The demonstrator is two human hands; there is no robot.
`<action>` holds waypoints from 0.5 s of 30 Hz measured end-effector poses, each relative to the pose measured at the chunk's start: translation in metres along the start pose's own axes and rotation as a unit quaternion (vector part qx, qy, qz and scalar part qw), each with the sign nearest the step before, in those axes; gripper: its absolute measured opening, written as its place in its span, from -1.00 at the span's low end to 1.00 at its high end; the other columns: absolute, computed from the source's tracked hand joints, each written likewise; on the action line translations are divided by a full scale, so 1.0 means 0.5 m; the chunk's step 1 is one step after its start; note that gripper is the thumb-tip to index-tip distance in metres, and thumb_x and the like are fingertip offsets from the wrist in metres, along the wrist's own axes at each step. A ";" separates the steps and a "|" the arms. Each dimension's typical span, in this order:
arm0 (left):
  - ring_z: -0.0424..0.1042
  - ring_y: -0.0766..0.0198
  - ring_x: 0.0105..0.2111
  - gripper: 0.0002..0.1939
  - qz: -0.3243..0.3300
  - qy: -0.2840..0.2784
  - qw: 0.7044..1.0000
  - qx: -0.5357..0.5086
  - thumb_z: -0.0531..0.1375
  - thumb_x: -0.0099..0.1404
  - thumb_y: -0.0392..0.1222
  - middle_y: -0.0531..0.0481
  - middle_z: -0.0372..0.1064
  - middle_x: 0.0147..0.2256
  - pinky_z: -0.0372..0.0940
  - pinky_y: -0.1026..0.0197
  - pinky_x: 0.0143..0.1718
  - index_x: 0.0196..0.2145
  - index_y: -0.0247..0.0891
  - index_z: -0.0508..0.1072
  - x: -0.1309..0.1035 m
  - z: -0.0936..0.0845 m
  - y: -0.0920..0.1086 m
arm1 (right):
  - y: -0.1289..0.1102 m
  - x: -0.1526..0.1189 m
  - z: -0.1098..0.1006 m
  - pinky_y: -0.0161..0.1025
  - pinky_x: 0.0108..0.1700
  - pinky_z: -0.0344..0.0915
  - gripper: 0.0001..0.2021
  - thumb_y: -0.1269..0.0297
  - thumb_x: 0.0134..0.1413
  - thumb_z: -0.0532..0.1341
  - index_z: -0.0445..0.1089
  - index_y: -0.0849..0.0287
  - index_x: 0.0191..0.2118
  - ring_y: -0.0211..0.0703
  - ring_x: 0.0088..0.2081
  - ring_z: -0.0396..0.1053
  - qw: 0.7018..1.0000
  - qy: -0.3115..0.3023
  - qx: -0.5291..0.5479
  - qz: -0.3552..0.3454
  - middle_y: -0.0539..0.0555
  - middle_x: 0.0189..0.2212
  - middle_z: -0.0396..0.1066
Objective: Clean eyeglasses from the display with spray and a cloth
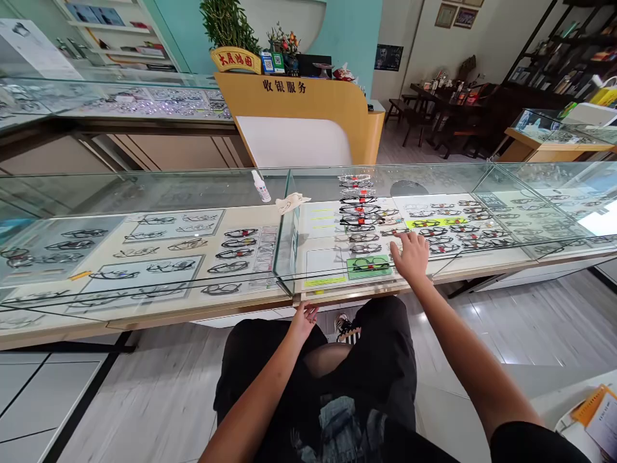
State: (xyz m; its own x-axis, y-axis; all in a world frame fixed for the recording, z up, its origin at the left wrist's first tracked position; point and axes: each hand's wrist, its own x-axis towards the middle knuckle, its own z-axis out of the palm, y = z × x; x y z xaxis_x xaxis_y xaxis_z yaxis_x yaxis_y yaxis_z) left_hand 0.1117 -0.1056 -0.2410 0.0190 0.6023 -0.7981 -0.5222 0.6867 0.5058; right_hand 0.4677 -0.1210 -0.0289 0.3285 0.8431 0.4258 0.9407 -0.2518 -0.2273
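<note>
My right hand (411, 257) reaches over the glass display case (308, 296), palm down with its fingers apart. Its fingertips are beside a pair of eyeglasses (395, 232); whether they touch it is hard to tell. Left of that hand, several dark eyeglass frames (359, 209) with red tags form a column. Below them a dark pair of glasses (371, 265) lies on a green card (354, 271). My left hand (303, 321) is at the front edge of the case, its fingers curled against the edge near the glass divider.
More glasses (236, 253) lie in the left section. A white spray bottle (261, 186) and a crumpled cloth (292, 202) are near the upright glass divider (287, 241). Beyond stands a wooden cashier counter (308, 99). My knees are close under the case.
</note>
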 end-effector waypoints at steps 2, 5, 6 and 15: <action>0.60 0.23 -0.32 -0.78 -0.004 -0.004 1.000 0.013 0.38 0.28 -0.23 -0.05 0.50 -0.29 0.24 0.31 -0.43 -0.34 -0.24 0.37 -0.017 -0.010 -0.002 | -0.008 -0.043 0.003 0.12 0.16 0.17 -0.49 0.02 0.45 0.01 0.44 0.14 0.28 0.29 0.14 0.28 1.000 0.009 -0.006 -0.017 0.32 0.12 0.41; 0.60 0.23 -0.35 -0.84 -0.013 -0.004 0.999 0.037 0.37 0.30 -0.23 -0.06 0.53 -0.27 0.24 0.31 -0.44 -0.30 -0.25 0.43 -0.046 -0.028 -0.005 | -0.013 -0.101 0.001 0.17 0.30 0.13 -0.46 0.07 0.44 0.01 0.32 0.14 0.39 0.31 0.31 0.19 0.999 0.012 0.000 -0.047 0.34 0.30 0.30; 0.60 0.22 -0.34 -0.87 -0.016 -0.004 0.999 0.047 0.36 0.30 -0.23 -0.07 0.53 -0.27 0.25 0.30 -0.44 -0.29 -0.25 0.45 -0.056 -0.034 -0.005 | -0.013 -0.117 -0.002 0.19 0.35 0.09 -0.45 0.09 0.43 0.02 0.28 0.13 0.42 0.30 0.36 0.15 0.998 0.010 0.002 -0.055 0.33 0.35 0.26; 0.56 0.11 -0.29 -0.74 0.144 0.117 0.969 0.163 0.35 0.13 -0.41 -0.12 0.48 -0.24 0.37 0.14 -0.29 -0.24 -0.27 0.43 -0.136 -0.082 0.071 | -0.017 -0.201 -0.039 0.23 0.41 0.06 -0.33 0.26 0.28 0.07 0.12 0.11 0.49 0.29 0.46 0.06 0.999 -0.006 -0.010 -0.036 0.24 0.49 0.13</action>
State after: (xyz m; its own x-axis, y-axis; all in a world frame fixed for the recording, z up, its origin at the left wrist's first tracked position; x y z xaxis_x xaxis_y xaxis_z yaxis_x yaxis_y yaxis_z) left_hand 0.0570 -0.1389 -0.1825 -0.3013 0.7056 -0.6414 -0.1801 0.6185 0.7649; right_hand 0.4285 -0.2126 -0.0529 0.2589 0.8651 0.4296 0.9634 -0.1991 -0.1796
